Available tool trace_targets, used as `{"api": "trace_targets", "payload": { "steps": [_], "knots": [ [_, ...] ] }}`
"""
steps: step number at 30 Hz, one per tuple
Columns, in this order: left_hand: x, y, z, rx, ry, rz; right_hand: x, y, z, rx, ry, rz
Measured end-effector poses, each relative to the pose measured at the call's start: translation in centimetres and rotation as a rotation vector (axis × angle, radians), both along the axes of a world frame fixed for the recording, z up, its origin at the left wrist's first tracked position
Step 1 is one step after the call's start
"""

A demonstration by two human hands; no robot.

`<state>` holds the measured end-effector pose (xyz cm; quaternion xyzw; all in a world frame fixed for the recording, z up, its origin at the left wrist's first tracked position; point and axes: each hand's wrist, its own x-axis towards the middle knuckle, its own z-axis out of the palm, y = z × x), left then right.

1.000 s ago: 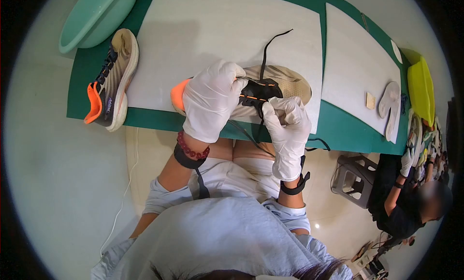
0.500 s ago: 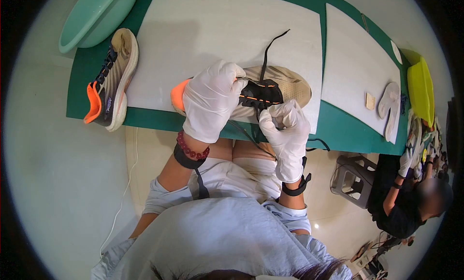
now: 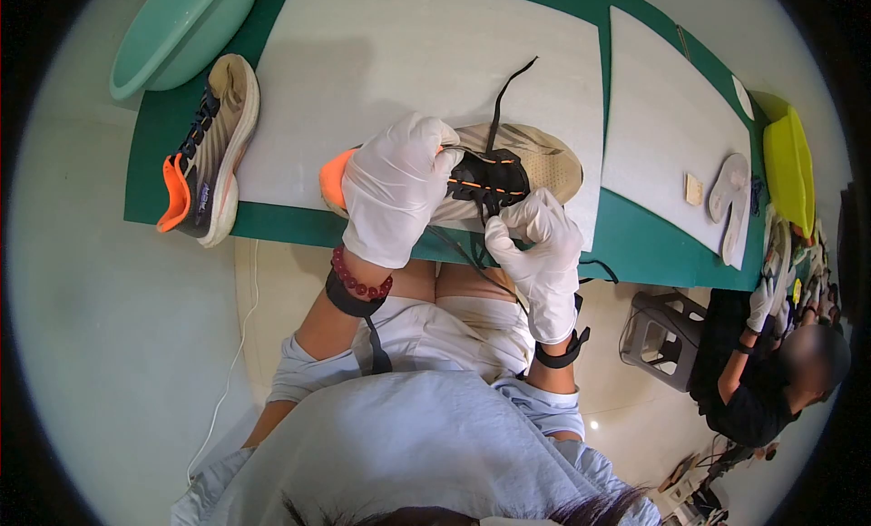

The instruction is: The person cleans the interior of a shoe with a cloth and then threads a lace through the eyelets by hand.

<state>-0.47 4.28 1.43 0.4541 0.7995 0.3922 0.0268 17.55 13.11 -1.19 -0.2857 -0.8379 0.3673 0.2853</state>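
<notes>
A beige and black sneaker (image 3: 544,158) with an orange heel lies on its side of the white mat, toe to the right. My left hand (image 3: 396,186), in a white glove, is closed over the ankle opening and tongue. The gloved right hand (image 3: 540,258) pinches at the lace beside the near row of eyelets; its fingertips hide the exact grip. One black shoelace (image 3: 499,108) end sticks out past the shoe's far side. More lace hangs over the table's near edge below the shoe.
A matching sneaker (image 3: 216,149) stands at left near a mint basin (image 3: 181,36). On the right are a second white mat (image 3: 658,117), an insole (image 3: 729,199) and a yellow basin (image 3: 789,172). A grey stool (image 3: 667,335) and another person (image 3: 762,381) are beyond.
My right hand has shifted very slightly at the lace. The left hand and the sneaker stay almost where they were.
</notes>
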Motion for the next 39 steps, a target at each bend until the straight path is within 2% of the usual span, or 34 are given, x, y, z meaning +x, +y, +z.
{"api": "trace_targets", "payload": {
  "steps": [9,12,15,16,19,20,26,36,39],
  "knots": [
    [0.0,0.1,0.1,-0.005,0.013,0.010,0.0,0.0,0.2,0.031,-0.027,0.014],
    [0.0,0.1,-0.1,0.005,0.008,0.011,-0.7,-0.9,0.9,-0.060,0.018,-0.089],
    [-0.1,0.1,0.0,-0.001,0.048,0.007,-1.7,-2.0,3.4,-0.159,0.024,-0.294],
    [-0.1,0.0,0.0,0.000,0.038,0.005,-2.0,-1.9,3.0,-0.119,0.038,-0.285],
    [-0.1,0.0,-0.3,0.022,0.033,-0.006,-2.2,-1.4,2.2,-0.006,-0.143,-0.233],
    [-0.1,0.1,-0.5,0.040,0.050,-0.010,-2.4,-1.3,2.3,-0.101,-0.152,-0.229],
    [0.0,0.1,0.0,0.023,0.017,-0.002,-1.5,-0.8,0.8,-0.213,-0.016,-0.185],
    [-0.2,0.1,-0.8,0.095,0.068,-0.034,-1.2,-0.6,-0.4,-0.005,0.042,-0.123],
    [0.0,0.0,0.0,0.018,0.022,-0.017,-1.1,-0.6,-0.5,-0.002,0.040,-0.113]
  ]
}}
